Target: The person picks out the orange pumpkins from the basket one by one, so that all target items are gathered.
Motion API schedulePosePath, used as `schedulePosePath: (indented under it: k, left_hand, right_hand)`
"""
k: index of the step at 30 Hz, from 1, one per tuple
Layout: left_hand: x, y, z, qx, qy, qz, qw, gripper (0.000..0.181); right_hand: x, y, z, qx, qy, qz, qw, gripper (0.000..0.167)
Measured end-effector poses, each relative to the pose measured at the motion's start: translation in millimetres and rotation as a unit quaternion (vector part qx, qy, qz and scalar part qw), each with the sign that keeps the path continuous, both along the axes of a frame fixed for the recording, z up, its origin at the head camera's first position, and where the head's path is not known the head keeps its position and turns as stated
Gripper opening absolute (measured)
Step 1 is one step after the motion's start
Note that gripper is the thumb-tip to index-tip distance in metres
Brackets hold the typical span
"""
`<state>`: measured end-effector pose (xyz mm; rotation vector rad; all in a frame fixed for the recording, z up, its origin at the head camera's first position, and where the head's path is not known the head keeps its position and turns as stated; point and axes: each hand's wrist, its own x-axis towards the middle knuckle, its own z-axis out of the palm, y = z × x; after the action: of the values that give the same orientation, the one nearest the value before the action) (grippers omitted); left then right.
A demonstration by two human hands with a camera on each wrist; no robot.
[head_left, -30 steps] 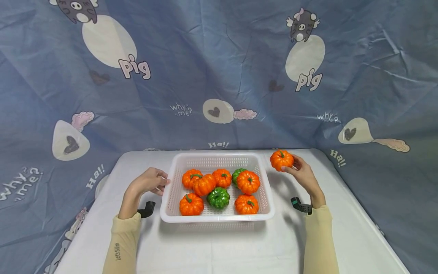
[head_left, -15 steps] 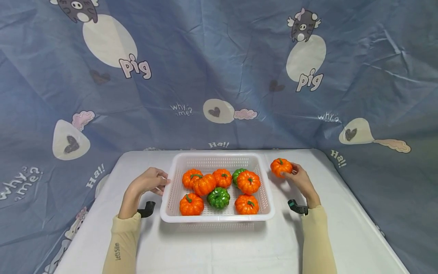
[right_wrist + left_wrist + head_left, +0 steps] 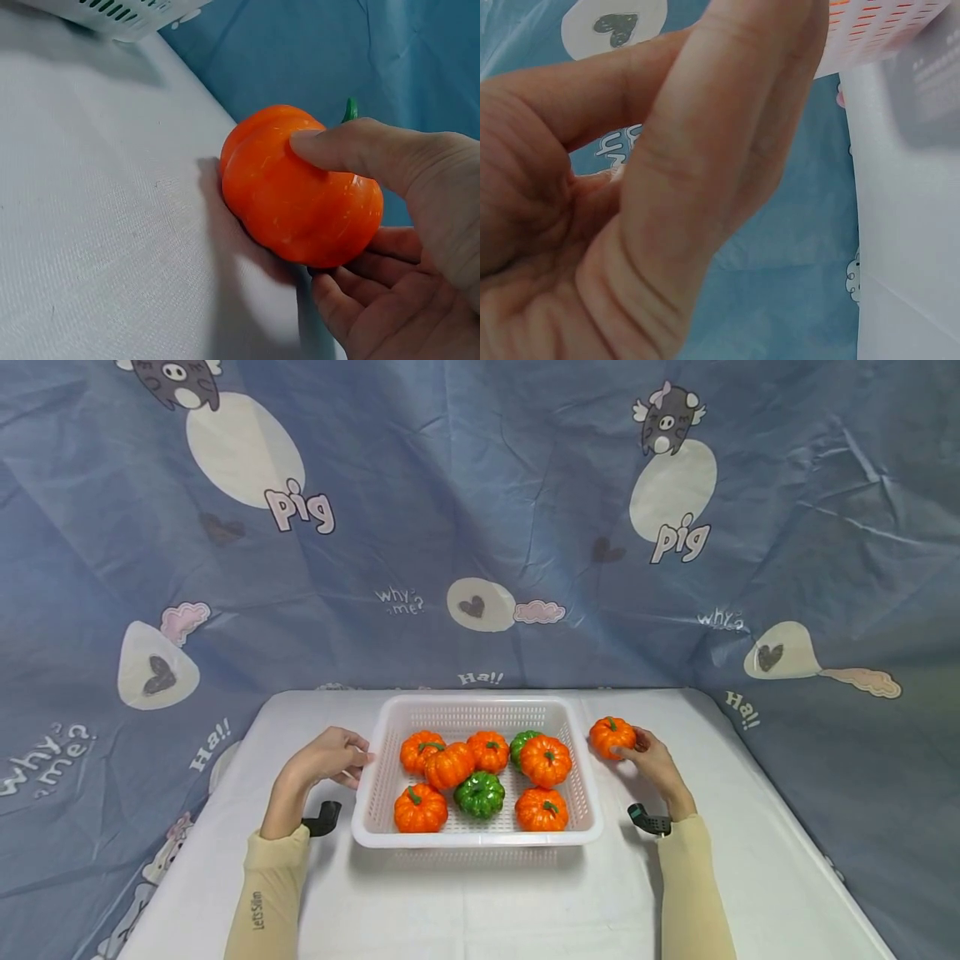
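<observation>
Orange pumpkin lower — right fingers grip it — pumpkin-wide

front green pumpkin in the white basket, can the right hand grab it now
Probably not as things stand: the right hand grips an orange pumpkin outside the basket, though nothing lies on top of the front green pumpkin.

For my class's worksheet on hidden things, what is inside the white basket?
The white perforated basket holds six orange miniature pumpkins and two green ones. The rear green pumpkin is partly covered by an orange one; whatever lies directly beneath the pumpkins cannot be seen.
</observation>
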<state>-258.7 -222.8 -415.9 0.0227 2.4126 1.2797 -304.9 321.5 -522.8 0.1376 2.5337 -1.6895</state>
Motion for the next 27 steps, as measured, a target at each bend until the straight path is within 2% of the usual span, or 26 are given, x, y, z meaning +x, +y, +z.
schedulePosePath:
  k: [11, 17, 27]
  left_hand:
    - [-3.4, -1.7, -4.6, 0.0, -0.001, 0.006, 1.0, 0.042]
    - [-2.2, -0.9, -2.8, 0.001, -0.002, 0.008, 1.0, 0.04]
    - [-2.2, -1.0, -2.9, 0.001, -0.003, 0.007, 1.0, 0.039]
  right_hand:
    - [-1.4, 2.5, 0.1, 0.015, -0.013, -0.001, 0.9998, 0.086]
    - [0.9, 2.4, 3.7, 0.017, -0.016, -0.006, 0.9997, 0.089]
    - [2.8, 2.3, 8.7, 0.011, -0.002, 0.002, 0.9999, 0.088]
